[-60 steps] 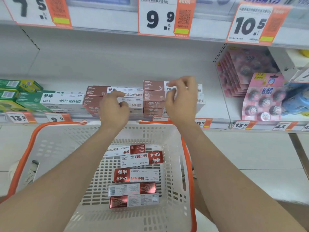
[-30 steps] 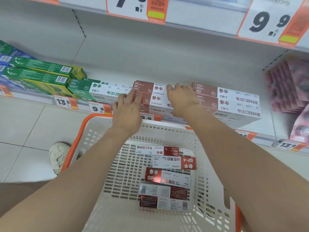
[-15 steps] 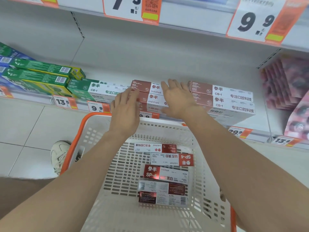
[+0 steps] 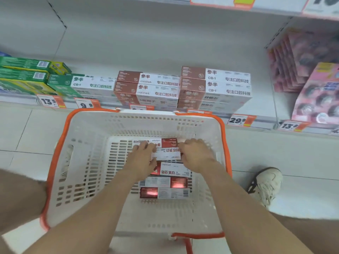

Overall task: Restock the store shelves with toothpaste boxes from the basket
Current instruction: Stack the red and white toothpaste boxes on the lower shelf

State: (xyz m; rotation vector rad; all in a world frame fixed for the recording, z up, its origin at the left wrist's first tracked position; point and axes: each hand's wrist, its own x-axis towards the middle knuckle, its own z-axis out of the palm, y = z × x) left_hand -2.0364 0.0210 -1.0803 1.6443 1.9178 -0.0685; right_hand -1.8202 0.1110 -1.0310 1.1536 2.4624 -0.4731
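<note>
Toothpaste box (image 4: 166, 153) in basket (image 4: 86, 136), gripped between left hand (image 4: 142, 158), right hand (image 4: 197, 155).

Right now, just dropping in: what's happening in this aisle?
A person is restocking toothpaste. Both hands are down in the white basket. The left hand and the right hand grip the two ends of a red-and-white toothpaste box, second from the far end in a row of five on the basket floor. It looks barely lifted, if at all. Brown-and-white stacks sit on the shelf just beyond the basket.
</note>
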